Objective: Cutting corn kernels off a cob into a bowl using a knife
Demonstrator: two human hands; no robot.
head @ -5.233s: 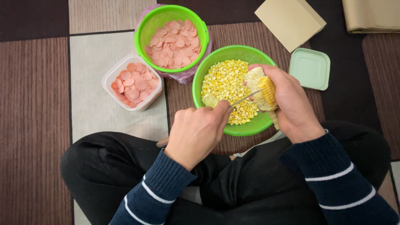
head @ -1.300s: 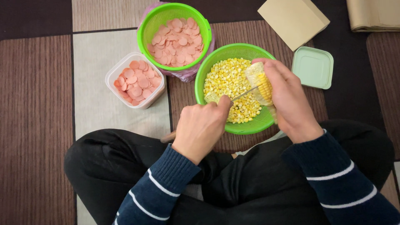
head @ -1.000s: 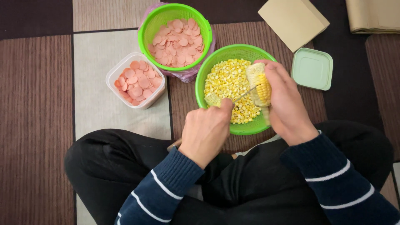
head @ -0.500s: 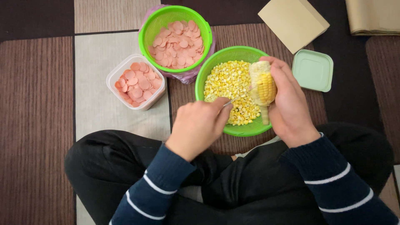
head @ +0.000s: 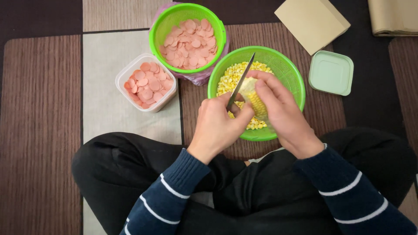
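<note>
My left hand [head: 217, 124] grips a knife [head: 244, 80] whose thin blade points up and away over a green basket bowl [head: 289, 72]. The bowl holds loose yellow corn kernels [head: 230, 76]. My right hand [head: 281, 109] holds a partly stripped corn cob [head: 254, 96] over the bowl's near side. The blade lies along the cob's left edge. Both hands sit close together above the bowl, and my fingers cover most of the cob.
A second green bowl [head: 162, 26] of pink sausage slices stands behind, with a clear tub [head: 126, 74] of the same slices to its left. A pale green lid [head: 331, 72] and a tan box [head: 311, 21] lie at the right. I sit cross-legged on a striped mat [head: 39, 109].
The knife has swung from lying across the kernels to pointing away along the cob. My right hand has brought the cob nearer and lower in the bowl.
</note>
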